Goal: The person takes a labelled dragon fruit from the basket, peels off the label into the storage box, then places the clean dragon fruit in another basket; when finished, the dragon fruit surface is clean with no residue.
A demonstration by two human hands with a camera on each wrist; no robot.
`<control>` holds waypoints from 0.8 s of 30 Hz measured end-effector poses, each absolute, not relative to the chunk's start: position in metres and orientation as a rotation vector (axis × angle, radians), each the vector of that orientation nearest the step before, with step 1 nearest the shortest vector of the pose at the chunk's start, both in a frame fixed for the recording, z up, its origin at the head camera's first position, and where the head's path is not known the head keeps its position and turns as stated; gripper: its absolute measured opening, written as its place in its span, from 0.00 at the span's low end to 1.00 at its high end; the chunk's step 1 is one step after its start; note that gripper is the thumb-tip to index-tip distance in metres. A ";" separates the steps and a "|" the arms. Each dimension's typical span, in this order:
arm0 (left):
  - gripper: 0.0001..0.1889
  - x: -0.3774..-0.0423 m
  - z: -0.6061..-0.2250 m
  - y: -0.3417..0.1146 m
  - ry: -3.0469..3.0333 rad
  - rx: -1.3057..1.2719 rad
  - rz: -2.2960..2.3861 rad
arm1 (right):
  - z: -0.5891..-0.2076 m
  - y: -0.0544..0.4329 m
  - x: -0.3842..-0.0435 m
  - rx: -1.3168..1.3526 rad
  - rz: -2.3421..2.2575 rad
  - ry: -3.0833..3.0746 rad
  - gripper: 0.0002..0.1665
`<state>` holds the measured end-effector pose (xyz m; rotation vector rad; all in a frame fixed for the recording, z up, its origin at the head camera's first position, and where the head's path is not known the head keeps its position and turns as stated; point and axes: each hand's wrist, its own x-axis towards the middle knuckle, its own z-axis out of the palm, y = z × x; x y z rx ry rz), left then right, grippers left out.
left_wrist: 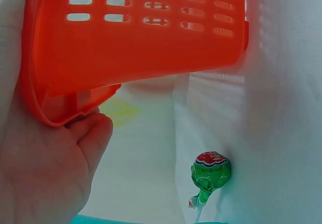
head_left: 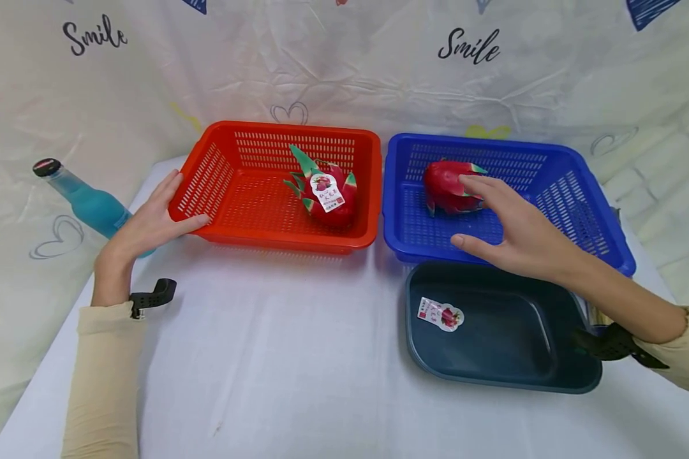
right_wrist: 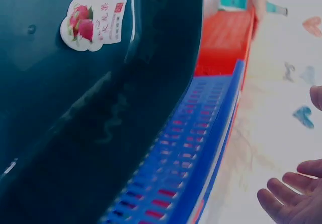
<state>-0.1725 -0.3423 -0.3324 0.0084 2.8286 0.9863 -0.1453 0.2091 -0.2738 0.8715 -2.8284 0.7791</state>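
Note:
My left hand grips the left rim of the red basket; in the left wrist view its fingers bend round the rim's edge. A dragon fruit with green tips and a white label lies at the right inside this basket. Over the blue basket, my right hand is spread with nothing in it. Its fingertips overlap another dragon fruit in the head view, but the right wrist view shows the fingers apart from the baskets.
A dark tub with a loose fruit label stands in front of the blue basket. Left of the red basket is a bottle of blue liquid. The left wrist view shows a green-wrapped lollipop. A printed cloth hangs behind.

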 end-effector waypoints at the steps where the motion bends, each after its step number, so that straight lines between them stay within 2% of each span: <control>1: 0.57 -0.173 -0.332 -0.342 2.828 0.007 0.987 | -0.273 0.205 -0.146 0.887 0.777 -2.838 0.51; 11: 0.58 -0.172 -0.332 -0.342 2.824 -0.001 0.976 | -0.262 0.167 -0.155 1.082 0.829 -2.804 0.48; 24: 0.58 -0.172 -0.331 -0.341 2.829 -0.004 0.978 | -0.262 0.120 -0.165 1.123 0.933 -2.913 0.44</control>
